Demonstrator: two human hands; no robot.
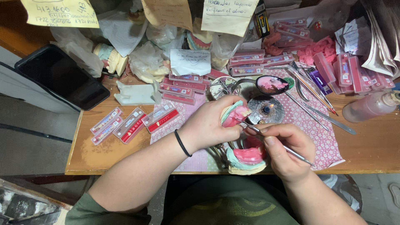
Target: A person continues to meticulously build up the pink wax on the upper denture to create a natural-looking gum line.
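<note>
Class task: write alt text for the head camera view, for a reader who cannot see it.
A left hand holds a pink wax denture model while the right hand works it with a thin metal tool. Below sits a second model; tooth cards litter the wooden bench.

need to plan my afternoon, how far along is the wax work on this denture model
Looks done: pink wax is already built up on the model in the left hand, and on a second model below it. In hand: the right hand works a thin metal tool against the held wax. Left: tooth strips lie on the table; whether teeth are set is unclear.
</note>
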